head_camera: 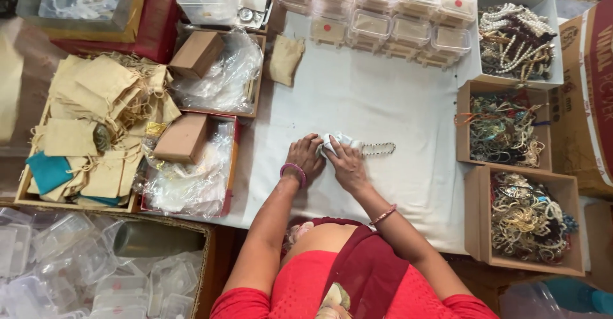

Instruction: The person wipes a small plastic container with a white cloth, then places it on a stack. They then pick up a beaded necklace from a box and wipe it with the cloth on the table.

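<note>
I count two hands at work on the white-covered desk (383,95). My left hand (306,156) and my right hand (345,164) sit side by side, touching, both pressed down with fingers curled onto one small white cloth (333,141). One beaded bracelet (378,148) comes out from under the cloth; its long axis lies roughly level across the desk, and the free end points away to my right, toward the boxes. The bracelet lies near the middle of the desk, just beside my right hand's fingertips.

On the right I see three open cardboard boxes in a column: the top box (549,12) holds pale and dark bead strings, the middle box (464,121) a tangle of mixed coloured bracelets, the bottom box (479,217) cream and dark ones. Along the far edge stand stacked small clear plastic boxes (383,12), about ten showing, with beige contents. On the left, one tray (22,188) carries a heap of beige drawstring pouches (102,102) and a few teal ones. Two brown cardboard boxes (185,137) rest on clear plastic bags. A crate (204,242) at lower left holds many empty clear plastic cases
</note>
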